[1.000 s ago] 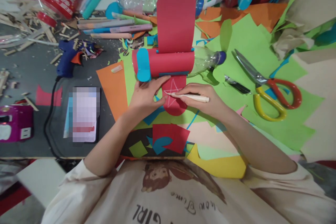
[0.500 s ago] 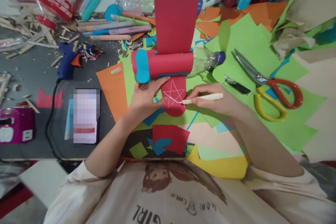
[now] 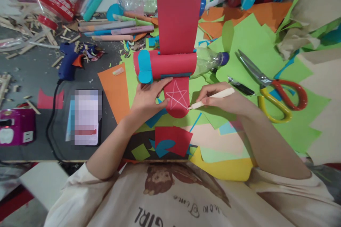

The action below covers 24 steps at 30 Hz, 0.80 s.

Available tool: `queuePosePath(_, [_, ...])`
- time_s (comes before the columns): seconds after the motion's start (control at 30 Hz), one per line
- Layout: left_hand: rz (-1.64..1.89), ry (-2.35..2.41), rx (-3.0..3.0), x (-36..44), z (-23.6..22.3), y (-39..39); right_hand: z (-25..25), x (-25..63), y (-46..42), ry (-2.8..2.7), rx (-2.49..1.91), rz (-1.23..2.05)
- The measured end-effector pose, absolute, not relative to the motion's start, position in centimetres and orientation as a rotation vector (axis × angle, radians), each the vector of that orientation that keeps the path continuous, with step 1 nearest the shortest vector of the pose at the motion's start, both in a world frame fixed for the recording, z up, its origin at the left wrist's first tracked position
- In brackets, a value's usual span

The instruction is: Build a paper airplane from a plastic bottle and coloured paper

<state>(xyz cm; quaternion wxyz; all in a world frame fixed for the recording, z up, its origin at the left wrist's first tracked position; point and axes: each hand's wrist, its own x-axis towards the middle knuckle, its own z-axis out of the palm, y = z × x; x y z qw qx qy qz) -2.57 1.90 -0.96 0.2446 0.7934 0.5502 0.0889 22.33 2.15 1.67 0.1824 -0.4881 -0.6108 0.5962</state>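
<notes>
A plastic bottle [image 3: 207,61] wrapped in red paper lies across the table, with a blue paper nose and two red paper wings. The near wing [image 3: 177,97] bears a white five-pointed star. My left hand [image 3: 147,98] lies on the left edge of that wing, fingers pressed flat, thumb up against the bottle. My right hand [image 3: 222,100] pinches a cream-white pen [image 3: 211,98]; its tip rests at the wing's lower right edge. The far wing [image 3: 179,14] stands up tall behind the bottle.
Scissors [image 3: 271,88] with red and yellow handles and a small black tool [image 3: 241,86] lie on green paper to the right. A blue glue gun [image 3: 66,60], a phone [image 3: 85,117] and a magenta box [image 3: 16,126] are on the left. Markers, a red jar and paper scraps crowd the back.
My right hand has drawn back to the right off the star, so the whole star now shows. The pen tip has moved from the star's middle to the wing's lower right edge.
</notes>
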Motion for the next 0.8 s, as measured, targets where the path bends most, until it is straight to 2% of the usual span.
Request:
queuePosePath(0.17, [0.206,1.505,2.137,-2.4,-0.8,2.0,-0.1,20.8,1.9,-1.57,-1.303,1.327])
queuePosePath(0.33, [0.21,1.506,2.124,-2.4,-0.7,2.1,-1.4,19.6,1.7,-1.534,-1.252,1.163])
queuePosePath(0.8, [0.297,1.462,2.174,-2.8,-1.2,1.9,-1.5,19.8,1.8,-1.56,-1.226,1.12])
